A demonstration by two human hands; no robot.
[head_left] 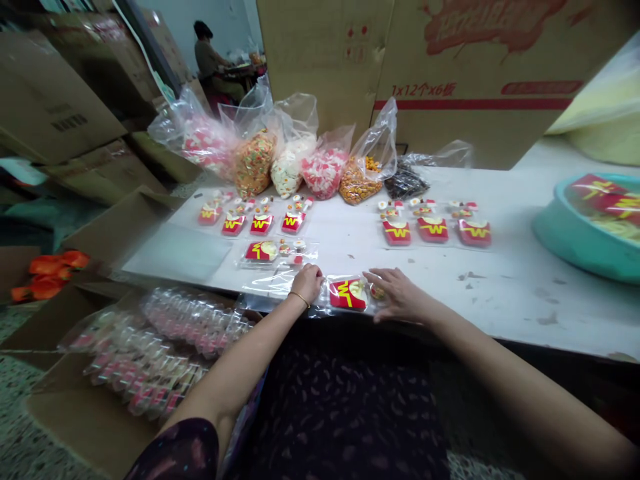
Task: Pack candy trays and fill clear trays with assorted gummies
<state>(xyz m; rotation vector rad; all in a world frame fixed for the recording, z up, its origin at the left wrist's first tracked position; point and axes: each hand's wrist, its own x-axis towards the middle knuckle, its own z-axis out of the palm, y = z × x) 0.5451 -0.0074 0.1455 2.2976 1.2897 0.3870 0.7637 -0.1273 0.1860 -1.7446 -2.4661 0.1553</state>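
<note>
One clear packet [346, 295] is lying at the near edge of the counter [505, 280]; my left grip [308, 283] is pinching its left end, my right grip [401, 297] is resting, fingers spread, at its right end.

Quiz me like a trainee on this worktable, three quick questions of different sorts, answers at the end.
1. What lies between the left hand and the right hand?
A) a pair of scissors
B) a red fries-box piece with a yellow W
C) a tape dispenser

2. True or false: the teal basin stands to the right of the right hand.

3. Fill in: the gold bracelet is on the ____.

Key: 1. B; 2. True; 3. left wrist.
</note>
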